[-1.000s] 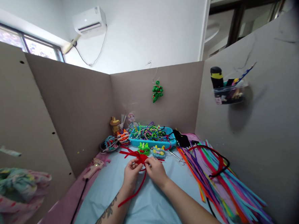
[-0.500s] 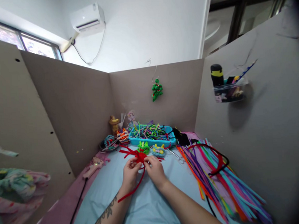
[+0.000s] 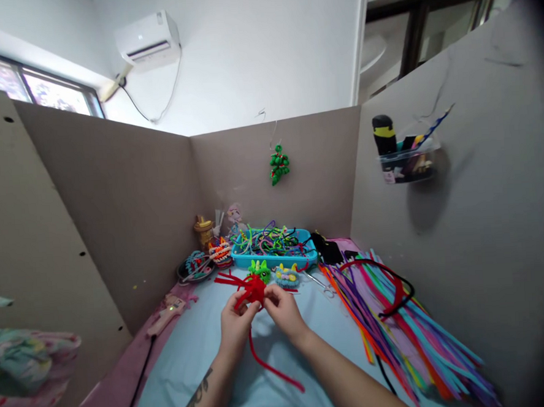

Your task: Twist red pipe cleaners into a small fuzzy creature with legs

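Between my two hands is a red pipe-cleaner piece (image 3: 255, 288), a woven-looking body with several loose stems fanning out to the upper left. My left hand (image 3: 238, 316) pinches its lower left side with thumb and fingers. On the right side, my right hand (image 3: 282, 310) grips the piece with its fingertips. One long red stem (image 3: 275, 370) hangs below the hands and curves to the lower right. Just behind the piece sit a green pipe-cleaner figure (image 3: 259, 270) and a blue and yellow one (image 3: 286, 275). The fingers cover part of the red piece.
A blue tray (image 3: 275, 260) of tangled stems stands at the back. Scissors (image 3: 320, 283) lie right of the figures. Colourful pipe cleaners (image 3: 399, 324) spread along the right side. A dark bowl (image 3: 195, 268) and a pink corded tool (image 3: 166, 315) are at left. Partitions surround the table.
The long red stem has swung from the lower left, over my left forearm, to the lower right. Both hands still hold the red piece, and the camera view has turned slightly.
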A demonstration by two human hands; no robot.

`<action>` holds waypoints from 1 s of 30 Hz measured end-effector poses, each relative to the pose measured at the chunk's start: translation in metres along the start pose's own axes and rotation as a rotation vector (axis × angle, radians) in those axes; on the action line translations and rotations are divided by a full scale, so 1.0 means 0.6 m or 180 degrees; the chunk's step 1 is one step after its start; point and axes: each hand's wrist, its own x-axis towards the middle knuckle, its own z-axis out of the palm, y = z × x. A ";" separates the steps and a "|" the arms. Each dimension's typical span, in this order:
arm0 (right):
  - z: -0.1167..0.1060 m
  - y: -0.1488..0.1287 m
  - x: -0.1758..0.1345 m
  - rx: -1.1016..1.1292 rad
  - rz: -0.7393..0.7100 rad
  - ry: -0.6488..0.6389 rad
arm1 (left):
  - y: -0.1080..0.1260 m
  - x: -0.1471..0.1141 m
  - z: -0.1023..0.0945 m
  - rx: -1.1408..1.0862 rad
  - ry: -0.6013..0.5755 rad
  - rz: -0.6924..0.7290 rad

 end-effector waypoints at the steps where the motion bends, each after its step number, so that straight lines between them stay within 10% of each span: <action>1: 0.000 0.001 0.001 0.0072 0.0038 -0.0019 | -0.004 0.001 -0.002 0.0039 0.0024 -0.0013; 30: 0.022 0.021 -0.001 -0.0134 -0.0092 0.0488 | -0.018 -0.004 0.007 -0.0011 0.0228 -0.0256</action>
